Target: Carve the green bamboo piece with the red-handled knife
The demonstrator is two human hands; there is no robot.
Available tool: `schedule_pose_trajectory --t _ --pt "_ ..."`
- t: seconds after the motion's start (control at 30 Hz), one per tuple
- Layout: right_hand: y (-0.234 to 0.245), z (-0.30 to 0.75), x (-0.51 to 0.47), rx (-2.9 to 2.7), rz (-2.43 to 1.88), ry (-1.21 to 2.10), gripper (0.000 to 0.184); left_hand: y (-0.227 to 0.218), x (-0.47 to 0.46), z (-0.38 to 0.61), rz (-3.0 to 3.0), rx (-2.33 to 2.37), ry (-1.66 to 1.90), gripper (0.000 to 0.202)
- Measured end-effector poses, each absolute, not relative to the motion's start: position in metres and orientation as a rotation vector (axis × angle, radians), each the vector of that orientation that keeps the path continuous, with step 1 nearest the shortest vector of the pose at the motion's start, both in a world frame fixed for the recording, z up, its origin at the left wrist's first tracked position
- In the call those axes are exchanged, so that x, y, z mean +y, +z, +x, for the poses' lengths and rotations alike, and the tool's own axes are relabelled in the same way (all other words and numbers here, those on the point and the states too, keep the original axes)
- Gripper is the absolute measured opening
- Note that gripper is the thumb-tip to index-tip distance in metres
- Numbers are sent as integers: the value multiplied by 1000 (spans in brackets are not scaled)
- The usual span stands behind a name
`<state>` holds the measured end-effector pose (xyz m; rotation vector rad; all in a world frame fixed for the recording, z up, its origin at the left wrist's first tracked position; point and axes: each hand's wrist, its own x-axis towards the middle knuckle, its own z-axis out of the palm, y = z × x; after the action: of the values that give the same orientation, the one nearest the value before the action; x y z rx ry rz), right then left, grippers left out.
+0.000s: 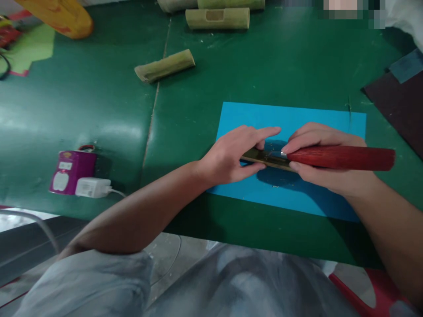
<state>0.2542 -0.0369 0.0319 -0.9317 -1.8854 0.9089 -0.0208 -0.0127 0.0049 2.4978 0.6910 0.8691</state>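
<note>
My left hand (229, 154) is closed on a dark, narrow bamboo piece (254, 155), its thumb along the near side and the index finger stretched out above. In my right hand (340, 181) is a carving knife with a thick red wooden handle (343, 157). Its short metal end points left and meets the bamboo's upper side; the very tip is hard to make out. Under both hands lies a blue sheet (294, 116), with small shavings scattered on it.
A cut bamboo tube (165, 66) lies on the green table (109, 88). Another, with a rectangular opening (231, 18), sits at the back among more tubes. At left are a purple box (71, 169) and a white charger (93, 188). Dark sheets (395, 99) lie at right.
</note>
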Motion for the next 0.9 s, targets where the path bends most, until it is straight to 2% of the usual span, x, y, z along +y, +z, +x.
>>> schedule_pose_trajectory --t 0.27,0.43,0.63,0.9 --pt "28 254 -37 -1875 -896 872 21 4 -13 -22 2492 719 859 63" --pt "30 251 -37 -1910 -927 828 11 6 -13 -19 2492 701 882 62" --pt "36 251 -38 -1951 -900 887 17 5 -13 -20 2497 707 876 61" --pt "35 253 -38 -1877 -883 871 14 4 -12 -22 2488 695 859 60"
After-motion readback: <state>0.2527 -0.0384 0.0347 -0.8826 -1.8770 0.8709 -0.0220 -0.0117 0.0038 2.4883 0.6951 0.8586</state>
